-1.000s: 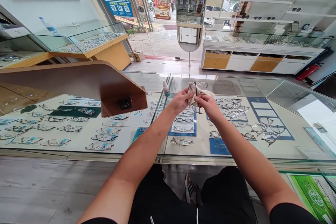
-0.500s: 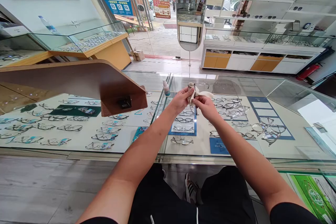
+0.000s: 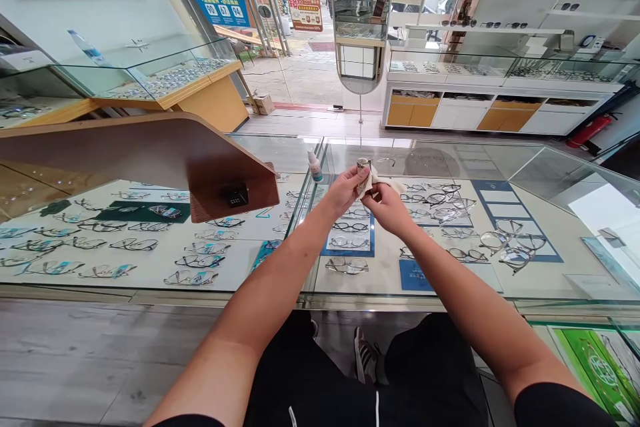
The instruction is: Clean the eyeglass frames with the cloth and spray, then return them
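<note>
Over the glass counter, my left hand is closed on a pair of eyeglasses, whose dark-rimmed lens shows above the fingers. My right hand is closed too, pinching a cream cloth against the glasses. A loose end of this cloth hangs behind the right fingers. Both sets of fingertips nearly meet, and they hide much of the frame. Left of the hands stands a small white bottle on the glass.
Several rows of spectacles lie inside the counter. A brown wooden panel juts in from the left. Past the counter stand an oval mirror and another glass display. A red fire extinguisher is at the far right.
My right hand has shifted slightly down and left along the glasses, with its fingers curled more. The dark temple that showed beneath it is now mostly hidden. My left hand keeps its hold.
</note>
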`<action>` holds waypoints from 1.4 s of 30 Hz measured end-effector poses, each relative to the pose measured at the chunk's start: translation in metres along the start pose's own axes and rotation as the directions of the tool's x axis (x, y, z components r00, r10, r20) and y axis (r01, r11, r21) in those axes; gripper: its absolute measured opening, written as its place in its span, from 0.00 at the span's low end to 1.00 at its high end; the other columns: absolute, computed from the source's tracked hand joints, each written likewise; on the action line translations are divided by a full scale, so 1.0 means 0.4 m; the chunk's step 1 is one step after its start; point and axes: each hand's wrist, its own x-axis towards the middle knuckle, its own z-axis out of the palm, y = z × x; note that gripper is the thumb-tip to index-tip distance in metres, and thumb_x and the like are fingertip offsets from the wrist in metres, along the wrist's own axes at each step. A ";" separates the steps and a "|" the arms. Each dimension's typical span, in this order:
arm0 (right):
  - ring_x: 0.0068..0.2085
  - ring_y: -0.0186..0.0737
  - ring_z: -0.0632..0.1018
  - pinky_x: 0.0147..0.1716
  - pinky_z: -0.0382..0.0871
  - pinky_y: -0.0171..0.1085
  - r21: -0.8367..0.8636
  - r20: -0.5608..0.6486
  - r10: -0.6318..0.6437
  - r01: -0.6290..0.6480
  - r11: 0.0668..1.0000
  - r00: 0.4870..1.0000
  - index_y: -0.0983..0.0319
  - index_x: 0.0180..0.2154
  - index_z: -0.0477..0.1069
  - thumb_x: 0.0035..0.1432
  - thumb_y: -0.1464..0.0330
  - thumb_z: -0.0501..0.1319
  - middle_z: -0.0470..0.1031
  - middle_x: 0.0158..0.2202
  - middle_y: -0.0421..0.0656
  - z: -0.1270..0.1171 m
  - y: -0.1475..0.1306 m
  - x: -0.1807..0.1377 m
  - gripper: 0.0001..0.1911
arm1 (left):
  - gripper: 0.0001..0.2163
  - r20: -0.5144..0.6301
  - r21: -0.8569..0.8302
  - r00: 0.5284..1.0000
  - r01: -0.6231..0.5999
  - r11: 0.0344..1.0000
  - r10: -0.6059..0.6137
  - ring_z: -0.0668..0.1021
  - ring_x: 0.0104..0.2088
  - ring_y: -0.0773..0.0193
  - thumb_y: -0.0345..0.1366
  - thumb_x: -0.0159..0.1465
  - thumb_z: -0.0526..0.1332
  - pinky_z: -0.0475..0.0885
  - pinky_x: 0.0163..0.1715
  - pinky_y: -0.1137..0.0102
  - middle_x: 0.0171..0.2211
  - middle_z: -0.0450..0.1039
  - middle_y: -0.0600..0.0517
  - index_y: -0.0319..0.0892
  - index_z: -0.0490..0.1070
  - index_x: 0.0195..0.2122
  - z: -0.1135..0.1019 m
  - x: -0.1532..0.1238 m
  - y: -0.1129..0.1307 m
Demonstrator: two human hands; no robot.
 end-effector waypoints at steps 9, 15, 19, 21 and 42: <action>0.35 0.41 0.73 0.36 0.66 0.41 0.311 0.014 -0.035 0.030 0.950 0.999 0.58 0.35 0.76 0.56 0.45 0.71 0.76 0.31 0.42 -0.019 -0.009 0.018 0.23 | 0.13 0.083 -0.091 0.996 0.022 0.996 -0.015 0.79 0.26 0.66 0.41 0.66 0.78 0.75 0.28 0.71 0.28 0.77 0.53 0.39 0.79 0.39 0.010 -0.009 0.018; 0.35 0.40 0.72 0.36 0.66 0.40 0.438 0.032 0.022 -0.033 0.898 0.999 0.58 0.34 0.80 0.48 0.40 0.75 0.77 0.32 0.42 -0.035 -0.019 0.025 0.29 | 0.17 0.152 -0.082 0.988 0.009 0.997 0.004 0.82 0.31 0.66 0.34 0.59 0.82 0.78 0.34 0.71 0.35 0.82 0.52 0.40 0.80 0.45 0.009 -0.021 0.027; 0.34 0.39 0.69 0.36 0.65 0.41 0.402 0.069 -0.042 0.011 0.916 0.997 0.59 0.34 0.79 0.49 0.38 0.75 0.75 0.30 0.41 -0.022 -0.021 0.017 0.32 | 0.18 0.109 -0.044 0.994 -0.007 0.999 0.012 0.79 0.25 0.66 0.48 0.64 0.79 0.74 0.28 0.72 0.28 0.78 0.52 0.39 0.79 0.39 0.009 -0.009 0.019; 0.34 0.39 0.68 0.36 0.65 0.41 0.388 0.080 -0.056 0.021 0.922 0.995 0.60 0.33 0.78 0.49 0.37 0.74 0.74 0.30 0.41 -0.022 -0.021 0.015 0.32 | 0.20 0.077 -0.039 0.997 0.000 0.999 0.003 0.77 0.24 0.66 0.52 0.65 0.78 0.73 0.26 0.71 0.26 0.76 0.52 0.38 0.78 0.35 0.010 -0.005 0.021; 0.33 0.37 0.69 0.36 0.65 0.40 0.416 0.087 -0.058 0.017 0.909 0.995 0.60 0.35 0.82 0.52 0.39 0.74 0.77 0.31 0.42 -0.059 -0.027 0.025 0.30 | 0.21 0.098 -0.037 0.995 -0.009 0.999 0.012 0.82 0.31 0.65 0.40 0.55 0.85 0.77 0.34 0.71 0.33 0.81 0.52 0.40 0.79 0.43 0.019 -0.021 0.035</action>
